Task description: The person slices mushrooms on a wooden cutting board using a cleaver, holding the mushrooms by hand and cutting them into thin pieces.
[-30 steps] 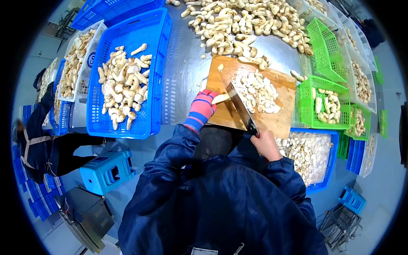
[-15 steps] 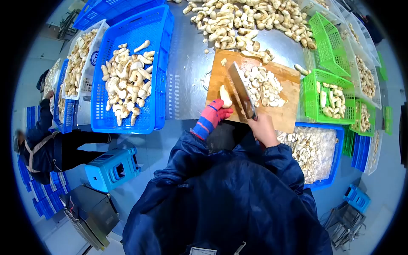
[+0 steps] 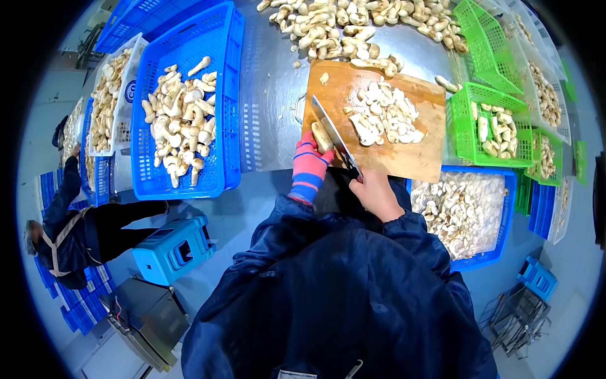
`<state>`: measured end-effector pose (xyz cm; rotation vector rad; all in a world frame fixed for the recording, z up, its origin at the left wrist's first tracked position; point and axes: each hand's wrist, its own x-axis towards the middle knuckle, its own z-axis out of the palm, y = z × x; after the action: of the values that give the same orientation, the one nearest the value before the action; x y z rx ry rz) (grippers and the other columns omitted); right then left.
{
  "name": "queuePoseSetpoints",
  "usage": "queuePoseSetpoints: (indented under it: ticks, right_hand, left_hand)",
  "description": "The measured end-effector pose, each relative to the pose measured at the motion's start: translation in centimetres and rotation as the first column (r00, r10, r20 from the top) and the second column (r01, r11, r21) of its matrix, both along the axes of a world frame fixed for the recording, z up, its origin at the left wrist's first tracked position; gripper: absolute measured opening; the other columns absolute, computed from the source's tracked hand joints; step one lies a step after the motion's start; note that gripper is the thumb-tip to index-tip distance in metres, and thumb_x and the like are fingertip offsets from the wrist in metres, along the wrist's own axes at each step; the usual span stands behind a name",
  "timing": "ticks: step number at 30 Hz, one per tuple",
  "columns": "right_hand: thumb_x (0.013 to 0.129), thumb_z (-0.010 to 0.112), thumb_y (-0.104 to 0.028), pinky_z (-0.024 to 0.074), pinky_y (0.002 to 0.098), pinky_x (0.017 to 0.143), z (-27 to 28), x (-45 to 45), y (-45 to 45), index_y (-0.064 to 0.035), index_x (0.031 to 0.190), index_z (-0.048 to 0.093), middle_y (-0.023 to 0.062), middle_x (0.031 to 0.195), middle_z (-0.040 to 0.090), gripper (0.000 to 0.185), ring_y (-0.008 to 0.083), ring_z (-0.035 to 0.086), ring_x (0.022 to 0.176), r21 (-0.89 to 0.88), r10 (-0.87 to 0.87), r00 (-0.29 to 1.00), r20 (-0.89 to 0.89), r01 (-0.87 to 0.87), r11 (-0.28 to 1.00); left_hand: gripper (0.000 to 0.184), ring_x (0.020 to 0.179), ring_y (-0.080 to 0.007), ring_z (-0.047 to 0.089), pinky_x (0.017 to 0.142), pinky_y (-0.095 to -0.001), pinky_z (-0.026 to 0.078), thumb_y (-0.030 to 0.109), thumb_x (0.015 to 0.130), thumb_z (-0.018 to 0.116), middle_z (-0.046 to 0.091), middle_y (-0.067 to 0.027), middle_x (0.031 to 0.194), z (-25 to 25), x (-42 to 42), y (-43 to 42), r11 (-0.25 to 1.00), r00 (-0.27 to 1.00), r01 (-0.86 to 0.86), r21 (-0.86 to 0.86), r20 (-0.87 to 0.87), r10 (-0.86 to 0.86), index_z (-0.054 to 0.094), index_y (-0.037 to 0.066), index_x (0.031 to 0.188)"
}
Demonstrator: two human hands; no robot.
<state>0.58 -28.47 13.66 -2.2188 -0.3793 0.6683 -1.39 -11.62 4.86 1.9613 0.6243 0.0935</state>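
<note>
- Grasps a mushroom (image 3: 322,138) in curled fingers of the gloved left hand (image 3: 309,164), near the left edge of the cutting board (image 3: 410,158), toward its near corner; clenches the knife (image 3: 334,134) by its handle in the bare right hand (image 3: 379,194), at the near edge.
- Could nick gloved fingertips through a sideways slip of the knife, just beside the mushroom; cannot tell whether touching.
- Could lose the mushroom over the left edge through a loose hold on its near end.
- Could knock sliced mushrooms (image 3: 388,114) off the right edge with too wide a sweep.
- Could tilt the cutting board by pressing hard on its near right corner, seemingly jutting past the near edge of the table (image 3: 271,76).
</note>
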Motion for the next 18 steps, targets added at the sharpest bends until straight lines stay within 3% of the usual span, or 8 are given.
queuePoseSetpoints:
  ticks: [2,3,6,12,16,17,18]
  right_hand:
    - [0.076,0.053,-0.01,0.0469,0.0466,0.073,0.5,0.1,-0.1,0.0072,0.084,0.059,0.0283,0.076,0.06,0.02,0.0436,0.059,0.076,-0.022,-0.004,0.999,-0.04,0.003,1.0]
    - [0.076,0.053,-0.01,0.047,0.0467,0.073,0.3,0.0,-0.1,0.0073,0.084,0.059,0.0283,0.076,0.06,0.02,0.0436,0.059,0.076,-0.025,-0.003,1.0,-0.024,0.002,1.0]
    - [0.076,0.054,-0.009,0.047,0.047,0.072,-0.1,-0.2,-0.1,0.0072,0.084,0.059,0.0281,0.075,0.06,0.019,0.0435,0.059,0.076,-0.022,0.002,1.0,0.024,-0.001,1.0]
    - [0.076,0.054,-0.008,0.0477,0.0482,0.069,0.4,-0.3,-1.0,0.0057,0.083,0.057,0.0277,0.072,0.059,0.016,0.043,0.059,0.071,-0.076,0.05,0.989,0.137,-0.04,0.996]
    - [0.077,0.054,-0.008,0.0485,0.0495,0.065,2.8,-1.2,-2.3,0.0052,0.089,0.054,0.0279,0.069,0.059,0.018,0.0423,0.06,0.068,-0.174,0.138,0.98,0.142,-0.113,0.978]
    - [0.077,0.054,-0.008,0.0486,0.0495,0.064,3.5,-1.5,-2.6,0.005,0.09,0.054,0.0277,0.069,0.059,0.018,0.0422,0.06,0.067,-0.189,0.147,0.981,0.129,-0.122,0.974]
    - [0.077,0.054,-0.008,0.0486,0.0495,0.063,4.0,-1.7,-3.0,0.0049,0.09,0.054,0.0274,0.069,0.059,0.018,0.0422,0.06,0.067,-0.203,0.155,0.981,0.116,-0.13,0.97]
  left_hand:
    - [0.076,0.069,-0.0131,0.058,0.062,-0.026,0.051,0.009,0.071,0.075,0.058,-0.0072,0.087,-0.8,-0.1,0.8,0.994,0.999,-0.032,0.104,-0.005,0.032,0.035,0.0,0.135]
    - [0.073,0.068,-0.0133,0.059,0.061,-0.0265,0.051,0.01,0.072,0.075,0.059,-0.0073,0.086,-0.5,0.0,0.9,0.988,0.997,-0.064,-0.143,0.022,0.068,0.037,-0.001,0.133]
    - [0.07,0.069,-0.0173,0.06,0.065,-0.0285,0.05,0.01,0.069,0.074,0.061,-0.011,0.083,0.5,0.3,0.7,0.967,0.994,-0.102,-0.233,-0.057,0.091,0.04,-0.003,0.128]
    - [0.062,0.073,-0.022,0.063,0.069,-0.0321,0.051,0.016,0.07,0.073,0.065,-0.0119,0.08,1.7,1.6,-0.9,0.996,0.98,-0.078,-0.038,-0.185,0.07,0.043,-0.004,0.12]
    - [0.053,0.083,-0.0254,0.065,0.073,-0.0331,0.051,0.014,0.07,0.073,0.067,-0.0165,0.09,0.2,2.1,-0.6,0.993,0.985,-0.115,-0.009,-0.134,0.113,0.045,-0.002,0.112]
    - [0.049,0.081,-0.0239,0.065,0.073,-0.0322,0.05,0.012,0.07,0.074,0.066,-0.0153,0.089,0.2,2.0,-0.6,0.997,0.997,-0.075,-0.02,-0.012,0.075,0.046,-0.001,0.108]
    - [0.048,0.08,-0.0231,0.065,0.072,-0.0316,0.05,0.011,0.07,0.075,0.066,-0.0146,0.088,-1.8,2.1,-0.4,0.967,0.99,-0.123,-0.225,0.033,0.134,0.046,-0.001,0.107]
